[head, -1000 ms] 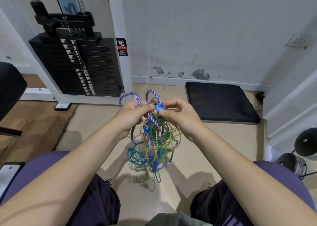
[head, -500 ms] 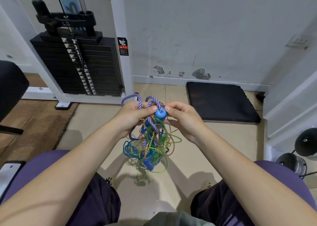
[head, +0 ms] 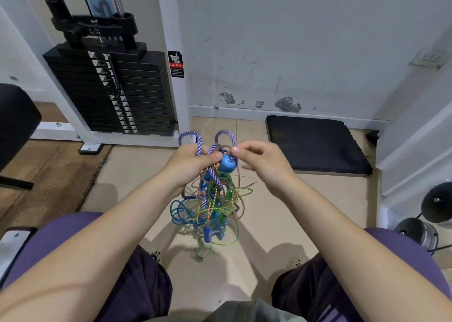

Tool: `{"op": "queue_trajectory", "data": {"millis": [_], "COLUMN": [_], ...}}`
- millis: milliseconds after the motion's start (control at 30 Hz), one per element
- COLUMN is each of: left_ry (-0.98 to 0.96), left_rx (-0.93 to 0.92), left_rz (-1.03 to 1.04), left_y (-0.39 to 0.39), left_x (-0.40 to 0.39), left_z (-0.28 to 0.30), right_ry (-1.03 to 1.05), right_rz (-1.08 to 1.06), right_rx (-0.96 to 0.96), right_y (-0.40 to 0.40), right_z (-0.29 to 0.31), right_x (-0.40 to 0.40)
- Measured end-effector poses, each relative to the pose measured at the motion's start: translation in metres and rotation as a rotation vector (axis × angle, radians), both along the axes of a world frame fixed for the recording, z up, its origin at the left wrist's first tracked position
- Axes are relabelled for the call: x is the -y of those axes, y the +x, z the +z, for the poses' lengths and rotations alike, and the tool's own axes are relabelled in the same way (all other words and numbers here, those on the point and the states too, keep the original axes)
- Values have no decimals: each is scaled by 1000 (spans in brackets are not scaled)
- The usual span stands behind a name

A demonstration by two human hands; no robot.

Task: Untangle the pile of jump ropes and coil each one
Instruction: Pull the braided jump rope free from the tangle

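Gripping the bunched top of the jump-rope tangle (head: 210, 199) in the left hand (head: 189, 161), fingers curled round the purple-and-white braided rope (head: 198, 142), whole mass hanging above the floor (head: 137, 175) between the knees. Pinching a purple strand at the blue ball end (head: 228, 162) with the right hand (head: 261, 161), thumb and forefinger closed, now lifted off the ball itself. Probably easing that loop free; nothing separated or coiled yet.

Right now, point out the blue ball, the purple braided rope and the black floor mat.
blue ball (head: 228, 162), head view, its rounded front.
purple braided rope (head: 199, 142), head view, left loop's strand.
black floor mat (head: 315, 143), head view, top surface.
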State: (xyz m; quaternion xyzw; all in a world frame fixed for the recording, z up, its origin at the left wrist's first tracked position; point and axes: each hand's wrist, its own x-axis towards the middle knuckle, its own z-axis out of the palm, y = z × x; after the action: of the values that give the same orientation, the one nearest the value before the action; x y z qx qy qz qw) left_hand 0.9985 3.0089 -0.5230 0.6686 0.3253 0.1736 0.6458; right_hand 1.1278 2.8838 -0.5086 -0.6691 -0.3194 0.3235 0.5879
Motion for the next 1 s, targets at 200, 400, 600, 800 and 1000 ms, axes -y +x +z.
{"op": "queue_trajectory", "data": {"millis": [200, 400, 600, 800, 1000], "left_ry": [159, 71, 65, 146, 262], "left_rx": [-93, -34, -75, -173, -239], "left_rz": [24, -126, -39, 116, -3], "left_y": [2, 1, 2, 2, -2], "left_x": [-4, 0, -3, -9, -8], "left_z": [-2, -3, -4, -9, -9], "right_ry": [0, -25, -7, 23, 79], "right_rz": [-4, 7, 22, -43, -93], "right_rx": [92, 9, 3, -20, -88], "right_y": [4, 1, 6, 17, 43], "right_z": [5, 1, 1, 5, 14], "right_x": [3, 0, 0, 1, 11]}}
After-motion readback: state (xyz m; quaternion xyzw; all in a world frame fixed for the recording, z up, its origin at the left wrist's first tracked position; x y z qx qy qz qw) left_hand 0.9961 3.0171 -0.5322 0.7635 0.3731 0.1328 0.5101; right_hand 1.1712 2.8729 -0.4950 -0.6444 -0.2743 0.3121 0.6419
